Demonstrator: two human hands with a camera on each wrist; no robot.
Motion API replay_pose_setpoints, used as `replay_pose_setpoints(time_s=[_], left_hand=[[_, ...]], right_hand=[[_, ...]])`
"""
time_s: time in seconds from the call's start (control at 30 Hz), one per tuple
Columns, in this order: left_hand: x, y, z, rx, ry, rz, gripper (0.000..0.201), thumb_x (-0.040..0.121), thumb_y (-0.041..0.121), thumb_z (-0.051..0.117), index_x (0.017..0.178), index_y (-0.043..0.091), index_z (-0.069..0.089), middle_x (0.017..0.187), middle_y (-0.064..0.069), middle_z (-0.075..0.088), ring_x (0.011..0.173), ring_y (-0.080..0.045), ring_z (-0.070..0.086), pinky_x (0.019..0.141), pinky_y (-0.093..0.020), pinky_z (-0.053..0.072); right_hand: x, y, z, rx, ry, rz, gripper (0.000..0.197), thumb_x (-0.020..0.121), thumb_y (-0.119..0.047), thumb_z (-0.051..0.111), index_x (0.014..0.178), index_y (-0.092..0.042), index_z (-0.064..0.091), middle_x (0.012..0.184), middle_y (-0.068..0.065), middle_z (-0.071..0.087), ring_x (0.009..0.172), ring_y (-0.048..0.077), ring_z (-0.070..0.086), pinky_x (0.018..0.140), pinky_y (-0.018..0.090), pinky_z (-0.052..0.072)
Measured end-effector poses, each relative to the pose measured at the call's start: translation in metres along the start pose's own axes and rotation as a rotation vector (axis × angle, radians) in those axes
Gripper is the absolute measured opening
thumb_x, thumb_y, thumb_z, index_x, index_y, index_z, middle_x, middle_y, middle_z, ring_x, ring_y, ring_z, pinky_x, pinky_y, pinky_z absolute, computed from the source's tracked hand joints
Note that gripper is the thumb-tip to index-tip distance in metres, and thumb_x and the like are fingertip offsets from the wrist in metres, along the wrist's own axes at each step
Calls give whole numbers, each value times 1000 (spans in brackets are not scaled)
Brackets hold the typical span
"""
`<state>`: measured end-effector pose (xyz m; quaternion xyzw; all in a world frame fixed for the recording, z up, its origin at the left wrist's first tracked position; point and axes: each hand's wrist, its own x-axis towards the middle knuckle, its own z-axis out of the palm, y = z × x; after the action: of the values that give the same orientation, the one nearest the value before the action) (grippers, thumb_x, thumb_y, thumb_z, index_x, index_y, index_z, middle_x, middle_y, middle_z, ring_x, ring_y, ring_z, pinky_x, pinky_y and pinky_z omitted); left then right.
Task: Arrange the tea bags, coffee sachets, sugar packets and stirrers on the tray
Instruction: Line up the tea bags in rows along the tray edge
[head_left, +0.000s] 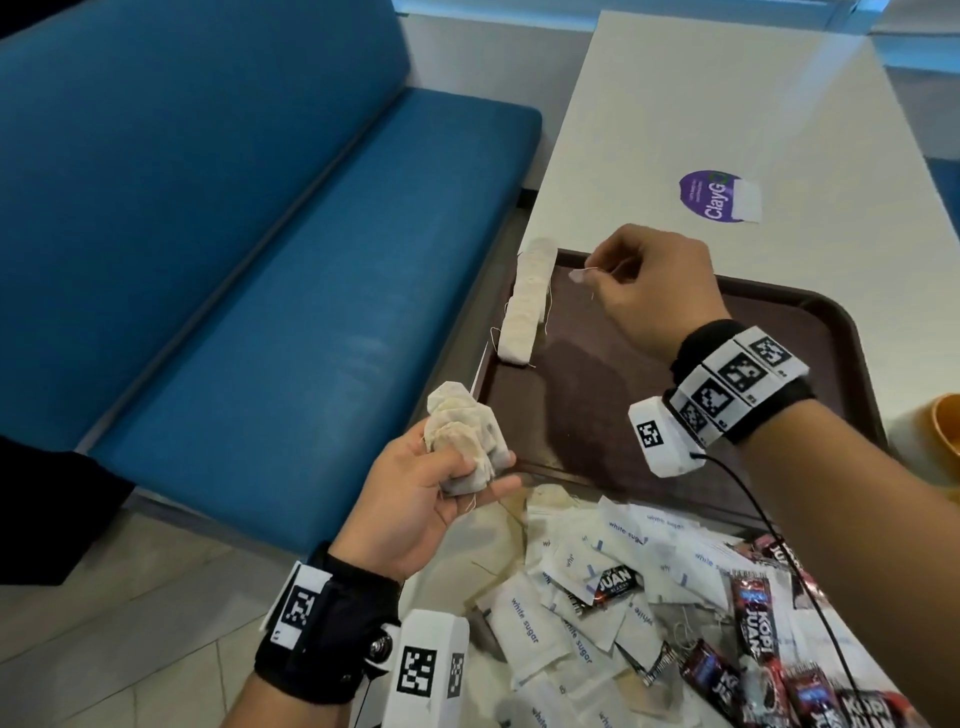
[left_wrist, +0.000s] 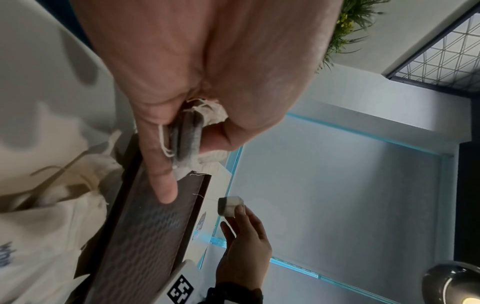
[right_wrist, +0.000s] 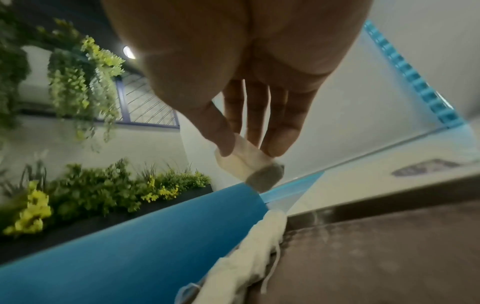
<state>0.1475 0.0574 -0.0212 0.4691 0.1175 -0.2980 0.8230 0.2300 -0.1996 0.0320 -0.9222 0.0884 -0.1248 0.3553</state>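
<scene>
Above tray's (head_left: 857, 332) far-left edge, both hands: right (head_left: 654, 291) pinching teabag (right_wrist: 249, 164), left (head_left: 415, 499) clutching bundle (head_left: 467, 441).

left hand (head_left: 410, 499): bare, black wrist strap, white tag blocks, metal screw | right hand (head_left: 654, 291): bare, black strap, white band of square black-and-white tags, thin black cable

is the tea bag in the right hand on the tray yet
No: the tea bag hangs pinched in the right hand, above the tray.
</scene>
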Motion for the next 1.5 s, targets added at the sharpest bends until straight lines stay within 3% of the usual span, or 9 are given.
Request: replay_pose_setpoints(time_s=[0.17,0.27,0.43,0.6,0.73,0.97,1.13,1.3,1.5], left_hand=[[0,0,-4,-17,9,12,46,80,-9,55,126,-10,59,105,-22,67,105,-40,68,80,-45,61],[0,1,-6,-20,18,22,37,90,-17,48,125,-10,58,104,-21,68,104,-39,69,78,-43,61],[-2,2,-9,-20,29,12,35,95,-17,42,124,-9,58,107,-22,66,104,-38,69,81,-45,61],[-2,1,-8,-21,35,1,43,81,-5,58,123,-9,59,107,-22,66,104,-37,69,83,-46,60],[-1,2,-5,-21,31,-6,50,74,1,60,123,-8,61,107,-21,66,104,-37,68,83,-47,61],[2,2,-5,-34,33,-6,50,75,3,58,124,-7,61,110,-23,66,104,-38,69,83,-47,61],[3,0,-7,-27,28,-6,50,76,3,58,125,-7,61,111,-23,66,105,-39,67,84,-48,61],[5,0,-8,-14,33,8,47,75,4,58,120,-9,62,108,-22,65,105,-39,67,83,-48,61],[5,2,-9,-5,20,11,42,67,-2,51,107,-6,65,105,-20,62,105,-39,63,84,-48,60]], right_hand=[[-6,-10,14,416,-352,154,5,89,-9,77,87,-6,73,77,7,73,62,21,66,64,32,59],[-9,-10,29,495,-510,240,7,91,-5,75,88,0,71,68,8,68,56,21,65,62,34,61],[-4,7,57,403,-501,394,9,89,-2,76,91,6,73,68,8,71,60,21,67,68,37,65],[4,7,64,527,-472,472,10,87,6,76,95,10,71,69,11,70,56,19,68,75,43,65],[8,6,68,394,-456,439,8,87,-3,79,88,-1,71,71,12,72,63,28,74,78,45,64],[6,2,72,311,-438,430,17,85,-11,84,86,-7,67,75,12,75,66,29,77,72,38,64],[2,-4,65,286,-359,441,28,81,-11,87,84,-11,60,75,8,75,59,24,76,57,29,60],[-5,-4,68,254,-412,421,19,83,-14,82,85,-11,63,84,9,75,67,25,77,82,44,64],[-9,-9,56,257,-335,384,12,88,-13,75,85,-12,64,87,8,75,65,24,77,81,48,64]])
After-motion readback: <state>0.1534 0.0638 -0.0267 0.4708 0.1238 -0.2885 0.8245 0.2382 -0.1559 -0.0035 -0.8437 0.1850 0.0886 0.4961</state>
